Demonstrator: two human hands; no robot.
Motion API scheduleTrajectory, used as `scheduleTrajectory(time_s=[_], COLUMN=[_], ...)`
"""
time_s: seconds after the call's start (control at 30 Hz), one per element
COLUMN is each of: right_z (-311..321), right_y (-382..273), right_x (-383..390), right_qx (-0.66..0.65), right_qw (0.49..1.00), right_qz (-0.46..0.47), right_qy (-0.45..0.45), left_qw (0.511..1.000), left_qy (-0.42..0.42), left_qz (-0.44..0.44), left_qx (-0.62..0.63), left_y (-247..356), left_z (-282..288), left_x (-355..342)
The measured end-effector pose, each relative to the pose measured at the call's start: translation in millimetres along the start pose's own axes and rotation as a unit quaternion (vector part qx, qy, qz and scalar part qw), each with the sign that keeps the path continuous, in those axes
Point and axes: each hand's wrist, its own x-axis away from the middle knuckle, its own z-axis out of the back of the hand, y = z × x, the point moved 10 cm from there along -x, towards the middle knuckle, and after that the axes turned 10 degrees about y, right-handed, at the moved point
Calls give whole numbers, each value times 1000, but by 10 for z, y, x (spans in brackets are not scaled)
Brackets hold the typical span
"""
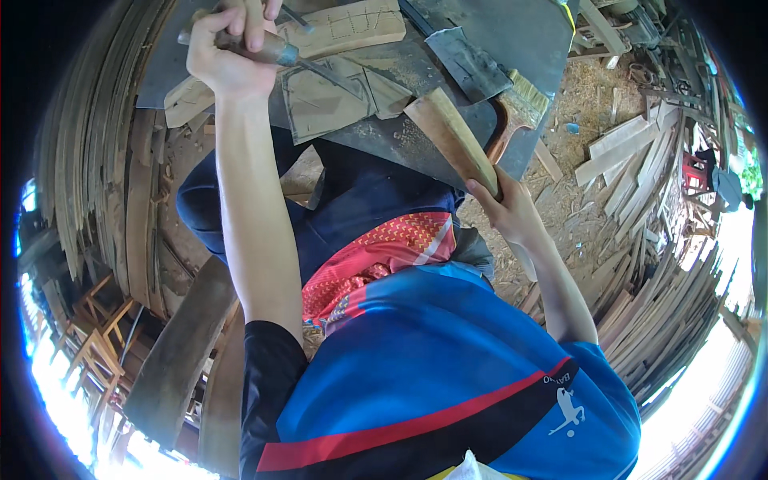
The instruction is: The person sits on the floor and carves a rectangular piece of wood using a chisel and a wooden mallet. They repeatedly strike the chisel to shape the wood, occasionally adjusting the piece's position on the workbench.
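My left hand (232,60), at the top left, is wrapped round the wooden handle of a chisel (324,74). The blade slants down to the right, over a flat wooden piece (316,108) with dark lines drawn on it. At the right my right hand (512,214) grips the near end of a thick wooden bar (450,132), whose far end reaches over the table edge. Right beside the bar is a wide brush (522,104) with pale bristles. A board (348,28) marked with outlines lies beyond the chisel.
The dark tabletop (552,40) carries sawdust and a dark flat object (466,64). Long planks (92,152) stand stacked at the left. Loose boards (628,144) and wood scraps cover the floor at the right. Wooden frames (104,336) stand at lower left.
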Motion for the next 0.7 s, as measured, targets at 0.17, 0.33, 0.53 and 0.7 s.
scheduleTrajectory(time_s=[0.17, 0.33, 0.53, 0.7], right_z=[-26, -44, -45, -54], right_y=[66, 57, 95, 103], right_x=[-7, -24, -32, -31], right_qx=[-15, -14, -17, -25], right_qw=[1000, 1000, 1000, 1000], right_qz=[17, 20, 14, 13], right_qy=[4, -6, -8, -11], left_qw=[996, 988, 922, 896], left_qy=[-32, -36, -130, -136], left_qz=[5, -13, -58, -53], left_qx=[-85, -149, -359, -420], left_y=[-246, -276, -349, -386], left_z=[81, 144, -538, -547], left_x=[-16, 2, 382, 426])
